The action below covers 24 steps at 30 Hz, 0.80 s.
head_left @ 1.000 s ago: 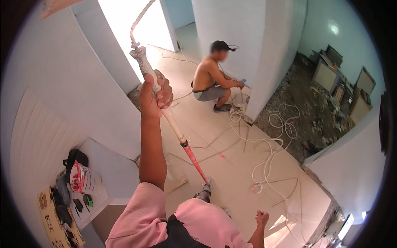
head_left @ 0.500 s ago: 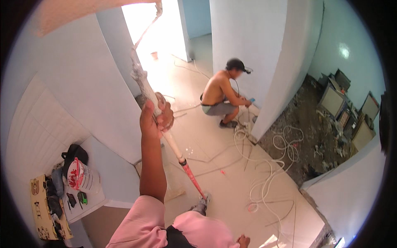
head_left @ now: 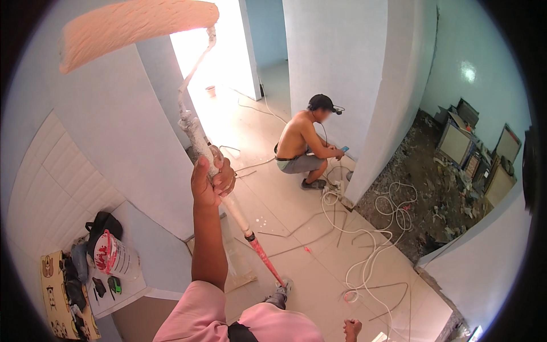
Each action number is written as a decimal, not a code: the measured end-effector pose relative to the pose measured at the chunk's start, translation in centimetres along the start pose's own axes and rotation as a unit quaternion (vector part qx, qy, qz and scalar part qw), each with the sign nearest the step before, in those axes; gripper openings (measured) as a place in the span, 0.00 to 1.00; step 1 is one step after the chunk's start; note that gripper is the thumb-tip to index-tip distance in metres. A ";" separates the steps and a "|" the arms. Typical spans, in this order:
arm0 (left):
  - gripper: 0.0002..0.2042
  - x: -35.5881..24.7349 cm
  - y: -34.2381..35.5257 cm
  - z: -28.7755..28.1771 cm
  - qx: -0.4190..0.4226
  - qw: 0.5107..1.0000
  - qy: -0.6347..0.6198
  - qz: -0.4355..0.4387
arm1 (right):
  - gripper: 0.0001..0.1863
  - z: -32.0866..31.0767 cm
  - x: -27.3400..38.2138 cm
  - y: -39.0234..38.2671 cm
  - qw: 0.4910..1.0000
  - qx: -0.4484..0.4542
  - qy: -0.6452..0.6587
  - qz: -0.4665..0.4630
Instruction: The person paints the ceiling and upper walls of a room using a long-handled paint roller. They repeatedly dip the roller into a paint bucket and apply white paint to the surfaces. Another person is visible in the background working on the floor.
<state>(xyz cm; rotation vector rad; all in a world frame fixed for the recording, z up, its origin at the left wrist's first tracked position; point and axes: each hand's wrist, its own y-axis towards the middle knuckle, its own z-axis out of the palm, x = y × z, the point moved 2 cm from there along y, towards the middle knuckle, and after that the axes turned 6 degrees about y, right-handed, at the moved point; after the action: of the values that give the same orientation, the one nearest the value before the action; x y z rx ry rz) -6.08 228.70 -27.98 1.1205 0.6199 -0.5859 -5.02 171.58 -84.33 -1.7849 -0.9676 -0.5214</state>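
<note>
My left hand (head_left: 213,181) is wrapped round the handle of a long paint roller (head_left: 139,29). Its pale, peach-looking fluffy sleeve is at the upper left, on a bent wire frame crusted with dried paint. Below my hand the handle runs on as a pale pole with a red lower section (head_left: 263,256), whose tip reaches down near my shoe (head_left: 286,285). My right hand (head_left: 352,328) hangs low at the bottom edge, its fingers curled in with nothing visible in them.
Another person (head_left: 305,142) squats by the wall corner, holding a phone (head_left: 344,149). White cable (head_left: 364,273) and thin rods lie across the tiled floor. At left, a ledge (head_left: 134,228) holds a paint-smeared bucket (head_left: 117,256), a black bag and tools. Rubble and panels (head_left: 456,142) lie at right.
The roller sleeve has come down further into view at the upper left, with my left hand slightly lower. My right hand has moved to the right. The squatting person stays in place.
</note>
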 end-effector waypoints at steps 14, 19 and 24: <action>0.18 -0.4 -0.9 -0.6 -0.009 1.000 0.015 -0.003 | 0.10 6.6 0.7 0.6 0.923 0.195 -0.320 -0.093; 0.17 -1.0 -0.7 -0.6 -0.012 1.000 -0.010 0.002 | 0.11 11.6 9.8 1.4 0.923 0.211 -0.282 -0.155; 0.17 -0.3 -0.6 -0.2 -0.013 1.000 0.002 -0.006 | 0.11 14.0 17.6 1.0 0.916 0.238 -0.248 -0.206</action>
<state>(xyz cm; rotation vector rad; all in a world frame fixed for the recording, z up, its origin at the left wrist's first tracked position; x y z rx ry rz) -6.76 228.74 -28.19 1.0939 0.6367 -0.5851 5.00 190.65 -78.02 -1.2826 -1.6843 -0.0536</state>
